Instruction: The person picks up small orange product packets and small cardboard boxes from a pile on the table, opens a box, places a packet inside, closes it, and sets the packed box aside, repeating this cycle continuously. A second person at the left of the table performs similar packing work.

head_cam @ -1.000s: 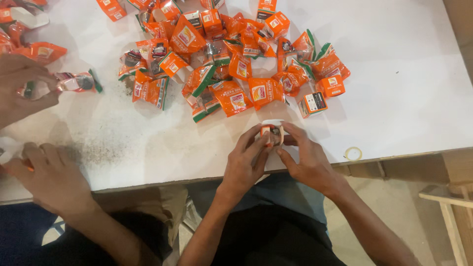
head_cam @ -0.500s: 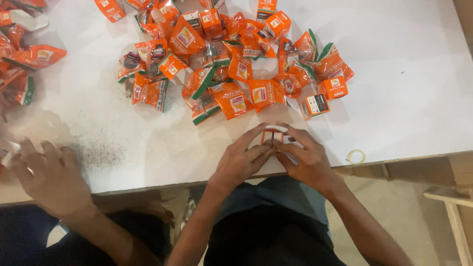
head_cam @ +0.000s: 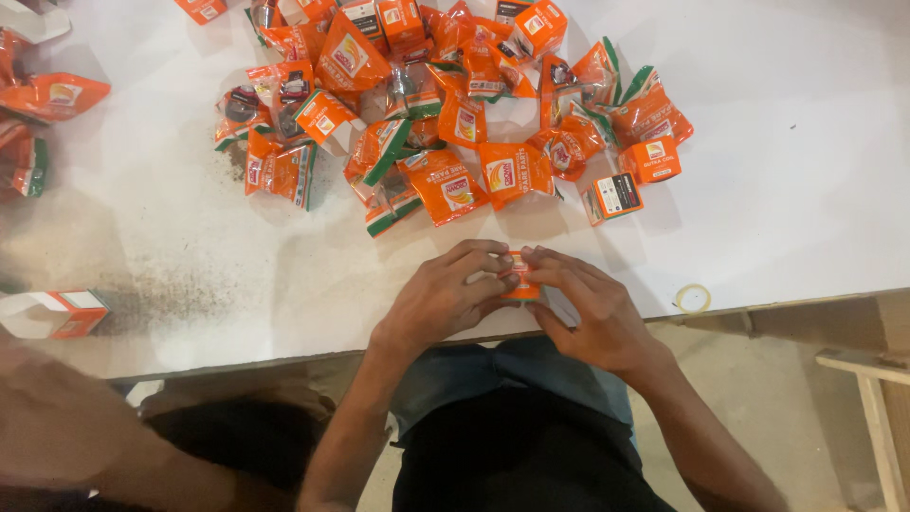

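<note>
Both my hands meet near the front edge of the white table (head_cam: 806, 142). My left hand (head_cam: 444, 299) and my right hand (head_cam: 590, 305) are closed together around one small orange box (head_cam: 521, 283), which is mostly hidden by the fingers. Just beyond the hands lies a heap of orange packets and small orange boxes (head_cam: 455, 104). The nearest loose items are an orange packet (head_cam: 447, 187) and a small box with a dark face (head_cam: 613, 198).
A small ring of tape (head_cam: 693, 298) lies at the table's front edge, right of my hands. At the left, another person's arm (head_cam: 66, 436) is in the foreground, with an open orange-and-white box (head_cam: 55, 313) and more packets (head_cam: 47, 100) near it. A wooden frame (head_cam: 872, 398) stands at the right.
My hands have pressed down and closed tighter around the small box. The other person's hand has drawn back off the table at the left, leaving an open box there.
</note>
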Available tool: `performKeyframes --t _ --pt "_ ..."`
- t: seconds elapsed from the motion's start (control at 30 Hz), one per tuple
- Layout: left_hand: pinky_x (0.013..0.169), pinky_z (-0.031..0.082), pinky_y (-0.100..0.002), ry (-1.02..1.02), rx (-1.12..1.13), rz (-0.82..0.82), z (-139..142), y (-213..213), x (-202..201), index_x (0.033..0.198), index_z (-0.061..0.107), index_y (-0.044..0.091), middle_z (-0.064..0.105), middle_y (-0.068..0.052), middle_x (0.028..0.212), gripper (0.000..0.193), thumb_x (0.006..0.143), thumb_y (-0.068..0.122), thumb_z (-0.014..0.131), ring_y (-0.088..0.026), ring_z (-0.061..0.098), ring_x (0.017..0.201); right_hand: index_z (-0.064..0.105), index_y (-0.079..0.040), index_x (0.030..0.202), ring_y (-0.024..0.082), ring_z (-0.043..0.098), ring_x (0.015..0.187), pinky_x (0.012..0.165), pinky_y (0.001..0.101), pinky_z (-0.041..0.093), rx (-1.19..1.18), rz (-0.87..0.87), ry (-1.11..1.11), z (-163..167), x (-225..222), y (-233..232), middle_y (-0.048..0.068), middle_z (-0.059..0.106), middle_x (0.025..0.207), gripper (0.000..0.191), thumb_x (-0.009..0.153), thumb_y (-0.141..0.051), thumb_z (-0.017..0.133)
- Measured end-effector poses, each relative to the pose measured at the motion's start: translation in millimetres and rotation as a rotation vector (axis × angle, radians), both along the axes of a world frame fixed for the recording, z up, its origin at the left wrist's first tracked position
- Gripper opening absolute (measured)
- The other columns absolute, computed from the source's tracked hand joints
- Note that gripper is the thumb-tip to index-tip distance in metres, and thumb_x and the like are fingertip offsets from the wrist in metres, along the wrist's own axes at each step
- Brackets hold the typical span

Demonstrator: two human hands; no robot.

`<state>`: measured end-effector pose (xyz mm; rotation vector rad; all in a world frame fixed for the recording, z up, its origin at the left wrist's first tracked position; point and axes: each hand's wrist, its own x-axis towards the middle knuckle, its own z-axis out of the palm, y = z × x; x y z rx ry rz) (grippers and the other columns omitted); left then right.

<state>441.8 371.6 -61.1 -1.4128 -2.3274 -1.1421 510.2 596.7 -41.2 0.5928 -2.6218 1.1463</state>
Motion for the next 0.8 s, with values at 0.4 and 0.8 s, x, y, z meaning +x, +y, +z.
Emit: performKeyframes --t 0.4,0.8 --pt "0.091 0.059 -0.037 -0.096 0.101 0.017 9 0 5 0.102 0.073 0.01 0.071 -0.007 0.109 0.026 0.079 0.01 0.086 -0.028 0.068 0.117 0.074 -0.007 0.114 0.029 0.069 0.123 0.099 0.0364 0.058 -0.115 -0.087 0.002 -7 6 -10 0.012 0.071 0.13 0.032 0.084 0.0 0.078" --pt "0.103 0.059 -0.038 -0.236 0.158 0.03 -2 -5 15 0.105 0.07 0.009 0.074 -0.009 0.12 0.021 0.087 0.003 0.08 -0.028 0.068 0.127 0.074 -0.005 0.109 0.027 0.073 0.119 0.098 0.0343 0.06 -0.179 -0.202 0.035 -15 15 -19 0.013 0.073 0.127 0.018 0.091 -0.001 0.075"
